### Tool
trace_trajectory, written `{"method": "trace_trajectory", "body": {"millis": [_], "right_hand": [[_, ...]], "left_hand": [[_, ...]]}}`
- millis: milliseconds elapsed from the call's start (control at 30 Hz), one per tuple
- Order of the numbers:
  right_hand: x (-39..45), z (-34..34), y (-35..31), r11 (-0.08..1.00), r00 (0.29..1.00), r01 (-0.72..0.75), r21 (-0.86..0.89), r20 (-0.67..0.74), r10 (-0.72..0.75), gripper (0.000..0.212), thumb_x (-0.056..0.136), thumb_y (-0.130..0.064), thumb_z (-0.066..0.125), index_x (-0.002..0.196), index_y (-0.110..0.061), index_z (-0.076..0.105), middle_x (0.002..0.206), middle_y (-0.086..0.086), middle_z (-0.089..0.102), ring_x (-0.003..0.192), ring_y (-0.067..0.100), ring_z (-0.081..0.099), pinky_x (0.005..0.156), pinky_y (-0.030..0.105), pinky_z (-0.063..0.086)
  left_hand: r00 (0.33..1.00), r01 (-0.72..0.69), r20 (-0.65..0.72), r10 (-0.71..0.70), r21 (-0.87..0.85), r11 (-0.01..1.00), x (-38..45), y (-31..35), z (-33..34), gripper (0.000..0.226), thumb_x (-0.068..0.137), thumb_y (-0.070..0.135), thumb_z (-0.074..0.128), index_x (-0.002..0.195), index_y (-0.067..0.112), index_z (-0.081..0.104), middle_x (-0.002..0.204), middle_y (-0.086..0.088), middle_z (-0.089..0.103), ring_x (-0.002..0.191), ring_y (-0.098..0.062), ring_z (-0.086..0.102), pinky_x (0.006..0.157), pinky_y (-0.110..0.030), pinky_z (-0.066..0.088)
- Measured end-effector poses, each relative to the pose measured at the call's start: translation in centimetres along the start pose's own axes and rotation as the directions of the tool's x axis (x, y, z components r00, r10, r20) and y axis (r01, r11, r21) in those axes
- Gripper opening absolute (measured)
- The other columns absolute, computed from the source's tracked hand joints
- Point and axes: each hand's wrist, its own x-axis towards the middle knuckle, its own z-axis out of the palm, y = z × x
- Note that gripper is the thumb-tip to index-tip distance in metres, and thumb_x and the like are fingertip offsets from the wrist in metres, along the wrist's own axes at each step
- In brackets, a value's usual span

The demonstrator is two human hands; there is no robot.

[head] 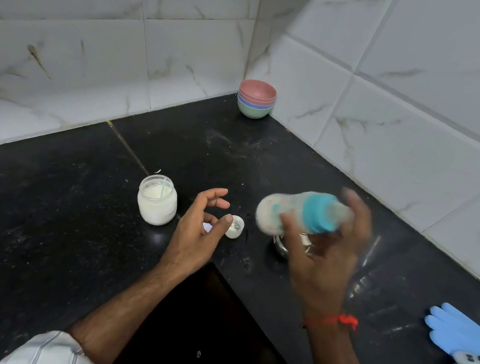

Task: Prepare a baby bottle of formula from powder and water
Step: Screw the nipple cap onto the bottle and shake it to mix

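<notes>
My worry here is the seal. The bottle (pixel 300 213) lies tipped nearly on its side in the air above the black counter (pixel 47 228), smeared with motion blur, so I judge it is being shaken to mix the feed. If the teal collar is not screwed down fully, milk could spray out over the counter. The grip is another risk: my right hand (pixel 322 244) wraps the collar end, not the body, so a wet or powdery surface could let the bottle slip and drop onto the small metal cup (pixel 280 246) directly beneath it. That cup is mostly hidden; I cannot tell whether it holds water.

My right hand is raised with the wrist bent, fingers curled around the bottle and thumb underneath, a red thread on the wrist. My left hand (pixel 201 229) hovers just above the counter, holding nothing, fingers loosely spread, thumb close over the little white cap (pixel 235 227). Just left of it stands the open powder jar (pixel 157 201) with a scoop handle sticking out, near enough for a stray elbow to knock.
</notes>
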Motion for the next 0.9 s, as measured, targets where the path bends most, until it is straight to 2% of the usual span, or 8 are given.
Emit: {"method": "trace_trajectory", "body": {"millis": [100,167,300,467,600,667,800,900], "right_hand": [[-0.3,-0.3,1.4,0.964,0.938,-0.223,-0.145,0.237,0.252,0.082,0.084,-0.023,0.082,0.144,-0.052,0.034,0.127,-0.011,0.061,0.109,0.014,0.068,0.090,0.042,0.061],[0.1,-0.3,0.3,0.974,0.969,-0.226,-0.017,0.099,0.226,0.084,0.083,-0.017,0.083,0.146,-0.045,0.035,0.119,-0.008,0.066,0.102,0.014,0.072,0.086,0.041,0.063],[0.5,0.0,-1.6,0.992,0.985,0.065,0.109,-0.169,-0.046,0.083,0.082,-0.003,0.081,0.144,-0.026,0.030,0.137,-0.030,0.049,0.113,0.016,0.063,0.091,0.050,0.058],[-0.2,-0.1,0.4,0.981,0.974,-0.089,-0.174,0.190,0.122,0.081,0.085,-0.031,0.081,0.147,-0.052,0.033,0.122,-0.030,0.056,0.108,0.013,0.069,0.089,0.041,0.061],[-0.2,-0.5,-0.7,0.999,0.998,-0.036,0.015,-0.044,0.037,0.089,0.080,-0.016,0.086,0.144,-0.053,0.036,0.129,-0.002,0.062,0.109,0.020,0.070,0.089,0.037,0.060],[-0.4,-0.3,-0.5,0.998,0.993,0.052,0.024,-0.109,-0.049,0.090,0.080,-0.010,0.086,0.143,-0.051,0.037,0.136,-0.015,0.055,0.116,0.025,0.065,0.092,0.036,0.058],[-0.4,-0.4,1.7,0.976,0.950,-0.092,-0.199,0.277,0.146,0.080,0.085,-0.030,0.081,0.144,-0.057,0.033,0.125,-0.033,0.055,0.111,0.009,0.066,0.094,0.036,0.058],[-0.4,-0.5,1.0,0.985,0.982,-0.122,-0.126,0.129,0.138,0.086,0.081,-0.029,0.084,0.142,-0.061,0.032,0.123,-0.018,0.061,0.106,0.012,0.070,0.089,0.036,0.061]], "left_hand": [[1.000,0.000,0.005,0.000,0.012,1.000,0.0,-0.1,0.0,0.044,0.094,0.025,0.066,0.133,0.039,0.051,0.117,0.018,0.062,0.088,-0.013,0.063,0.075,-0.022,0.048],[1.000,-0.007,-0.001,0.007,0.008,1.000,0.0,-0.2,-0.1,0.044,0.093,0.026,0.066,0.132,0.039,0.051,0.116,0.018,0.063,0.087,-0.013,0.063,0.076,-0.022,0.048],[1.000,0.014,-0.002,-0.013,0.010,1.000,-0.1,-0.4,0.2,0.042,0.094,0.025,0.067,0.131,0.039,0.052,0.115,0.019,0.063,0.083,-0.009,0.062,0.076,-0.020,0.045],[1.000,0.002,0.023,-0.003,0.020,1.000,-0.3,-0.1,0.6,0.043,0.092,0.030,0.065,0.131,0.041,0.051,0.116,0.019,0.063,0.083,-0.003,0.061,0.077,-0.020,0.046],[1.000,0.011,0.011,-0.011,0.007,1.000,-0.3,-0.3,0.3,0.043,0.089,0.034,0.064,0.129,0.042,0.052,0.114,0.021,0.063,0.082,-0.006,0.061,0.078,-0.019,0.046],[1.000,0.019,0.010,-0.019,0.000,1.000,-0.4,-0.3,0.3,0.045,0.085,0.039,0.062,0.128,0.043,0.052,0.113,0.022,0.063,0.082,-0.006,0.062,0.078,-0.020,0.046],[1.000,0.006,0.028,-0.005,-0.007,1.000,-0.5,-0.1,0.7,0.045,0.085,0.038,0.062,0.129,0.043,0.052,0.114,0.020,0.063,0.081,-0.004,0.060,0.076,-0.020,0.046],[1.000,-0.003,0.026,0.003,0.005,1.000,-0.3,0.2,0.6,0.044,0.084,0.038,0.061,0.127,0.044,0.052,0.115,0.018,0.063,0.080,-0.003,0.060,0.073,-0.014,0.045]]}}
